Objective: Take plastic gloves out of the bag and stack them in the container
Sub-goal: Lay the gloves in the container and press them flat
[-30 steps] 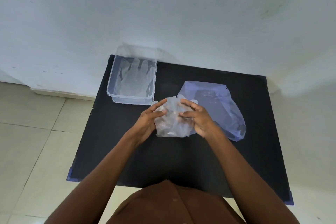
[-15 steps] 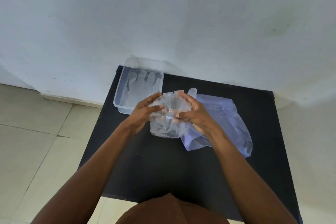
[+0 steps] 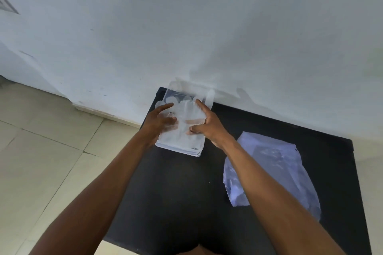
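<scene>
We logged a black table (image 3: pixel 186 203) set against a pale wall (image 3: pixel 186 27), with cream floor tiles (image 3: pixel 41 161) to its left. At the table's far left corner, touching the wall, stood a clear container (image 3: pixel 182 149), its near rim showing below the hands. Over the container we recorded one clear glove (image 3: pixel 186 114), spread flat, its finger lobes pointing toward the wall and lying past the far rim; whether it already rested on the gloves inside or was held just above them, we could not tell through the film and blur. The left hand (image 3: pixel 159 124) was at the glove's left edge, index finger stretched forward, the other fingers curled onto the plastic; we took it as holding the glove's edge. The right hand (image 3: pixel 209 126) was at the glove's right edge, index finger raised and pointing forward, thumb and remaining fingers pinching the film. Both forearms reached in from the bottom edge. To the right of the container, well apart from it, lay the bluish bag (image 3: pixel 269 172), flat and crumpled on the table, partly crossed by the right forearm. The contents of the bag were not readable.
</scene>
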